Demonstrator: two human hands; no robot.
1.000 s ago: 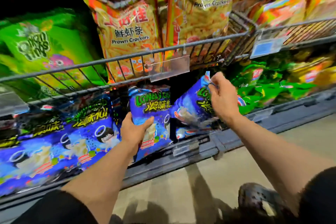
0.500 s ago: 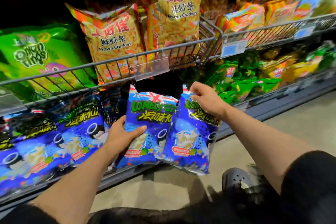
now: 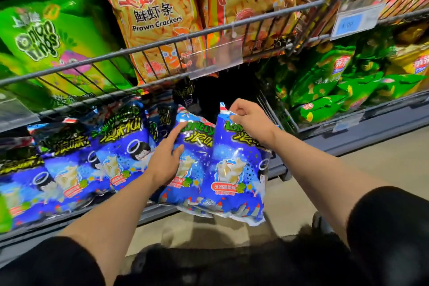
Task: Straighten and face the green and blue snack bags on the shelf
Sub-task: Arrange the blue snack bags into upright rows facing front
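Blue snack bags with green lettering fill the lower shelf. My right hand [image 3: 249,121] pinches the top corner of the rightmost blue bag [image 3: 236,169], which hangs upright past the shelf's front edge. Beside it stands a second blue bag [image 3: 195,153]; my left hand [image 3: 167,158] lies on its left side with straight fingers. More blue bags [image 3: 76,165] lean in a row to the left. Green snack bags [image 3: 325,90] lie heaped in the lower compartment on the right.
A wire basket rail [image 3: 162,42] runs above, holding prawn cracker bags [image 3: 157,21] and green onion-ring bags [image 3: 46,39]. A blue price tag [image 3: 355,22] hangs on the right rail. Behind the two held bags is a dark gap [image 3: 222,93]. Floor [image 3: 383,160] lies below.
The view came closer to the shelf. My left hand slid up the second bag and its fingers straightened. My right hand still pinches the rightmost bag's top, now nearer the shelf front.
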